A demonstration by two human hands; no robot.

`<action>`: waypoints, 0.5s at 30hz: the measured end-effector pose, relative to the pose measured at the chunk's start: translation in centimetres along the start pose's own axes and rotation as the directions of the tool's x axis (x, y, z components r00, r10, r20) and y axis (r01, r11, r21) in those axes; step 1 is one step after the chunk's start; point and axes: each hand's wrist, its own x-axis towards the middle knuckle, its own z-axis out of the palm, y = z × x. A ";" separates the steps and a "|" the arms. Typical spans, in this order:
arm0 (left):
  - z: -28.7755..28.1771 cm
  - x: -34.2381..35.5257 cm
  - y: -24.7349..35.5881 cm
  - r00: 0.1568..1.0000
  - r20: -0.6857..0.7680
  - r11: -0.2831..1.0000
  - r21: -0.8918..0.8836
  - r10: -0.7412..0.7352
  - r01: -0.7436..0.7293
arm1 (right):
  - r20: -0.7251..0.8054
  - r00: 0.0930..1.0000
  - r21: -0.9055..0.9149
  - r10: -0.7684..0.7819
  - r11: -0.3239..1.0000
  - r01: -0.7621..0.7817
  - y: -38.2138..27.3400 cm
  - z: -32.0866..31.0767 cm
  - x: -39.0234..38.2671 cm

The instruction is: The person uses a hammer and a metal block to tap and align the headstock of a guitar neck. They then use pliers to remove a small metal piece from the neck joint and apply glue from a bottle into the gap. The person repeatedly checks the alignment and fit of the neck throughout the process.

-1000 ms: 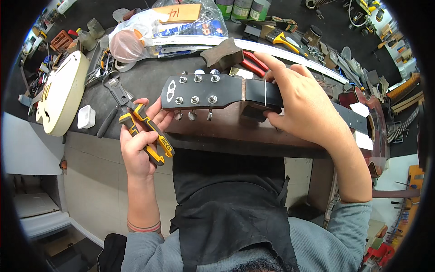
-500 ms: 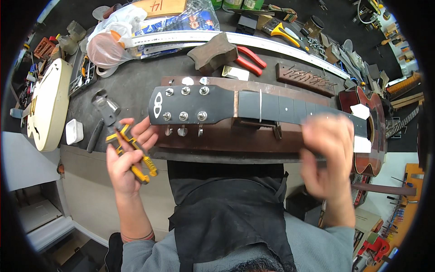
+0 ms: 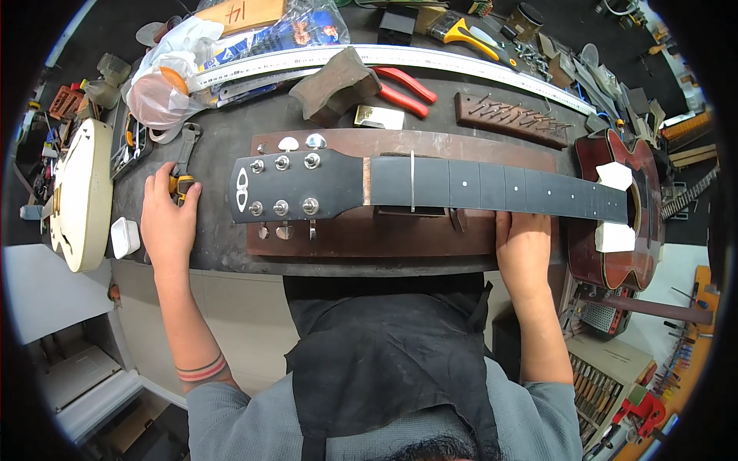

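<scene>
A guitar lies across the dark bench, its black headstock (image 3: 296, 186) with silver tuners at the left and its dark fretboard (image 3: 500, 187) running right to a red-brown body (image 3: 615, 211). The neck rests on a brown wooden board (image 3: 384, 238). My left hand (image 3: 167, 219) lies on the bench left of the headstock, covering yellow-handled pliers (image 3: 183, 181) whose tip sticks out past my fingers. My right hand (image 3: 524, 246) rests on the board's front edge just below the fretboard, holding nothing.
A cream guitar body (image 3: 81, 192) lies at the far left beside a small white box (image 3: 124, 237). Behind the neck are red-handled pliers (image 3: 403, 86), a dark wooden block (image 3: 334, 83), a long steel ruler (image 3: 430, 58), a plastic bag (image 3: 165, 81) and a block of nails (image 3: 511, 119).
My left hand has lowered the yellow-handled pliers onto the bench. My right hand has left the neck and settled on the board's front edge. The view has shifted right.
</scene>
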 end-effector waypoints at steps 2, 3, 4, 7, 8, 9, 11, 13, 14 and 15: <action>0.0 0.1 0.7 1.000 -0.004 1.000 0.016 0.008 -0.008 | 0.023 1.000 0.015 -0.022 1.000 0.021 0.1 -1.2 0.0; 0.1 0.3 1.1 1.000 -0.018 1.000 0.018 0.017 -0.016 | 0.053 0.998 0.115 0.021 0.993 -0.027 -0.1 -2.2 -0.2; 0.4 0.4 1.3 0.999 -0.032 1.000 0.017 0.017 -0.017 | 0.089 0.995 0.209 0.054 0.975 -0.072 -0.5 -3.5 -0.5; 0.3 1.3 2.3 0.994 -0.013 0.991 0.082 0.104 -0.103 | 0.298 0.954 0.511 0.031 0.839 -0.187 -0.9 -7.6 -0.9; -0.1 1.3 2.3 0.992 0.000 0.992 0.021 0.128 -0.128 | 0.312 0.949 0.617 -0.033 0.767 -0.176 -1.7 -9.3 -0.2; -0.3 1.6 1.9 0.997 -0.011 0.989 -0.122 0.080 -0.081 | 0.317 0.945 0.707 -0.084 0.685 -0.176 -2.5 -10.8 0.1; -1.0 2.4 -1.5 0.999 -0.009 0.924 -0.381 -0.032 0.027 | 0.124 0.962 0.729 -0.242 0.681 0.077 -3.9 -11.5 2.5; -0.7 1.6 -7.0 0.986 -0.154 0.977 -0.193 0.065 -0.095 | 0.065 0.944 0.681 -0.322 0.706 0.194 -5.8 -11.8 5.4; -0.1 0.5 -9.8 0.994 -0.074 0.971 -0.223 0.075 -0.089 | 0.044 0.935 0.665 -0.352 0.709 0.236 -6.7 -11.6 6.4; 0.7 -0.6 -11.7 0.997 0.007 0.964 -0.253 0.083 -0.078 | 0.024 0.923 0.647 -0.384 0.710 0.279 -7.2 -11.3 7.3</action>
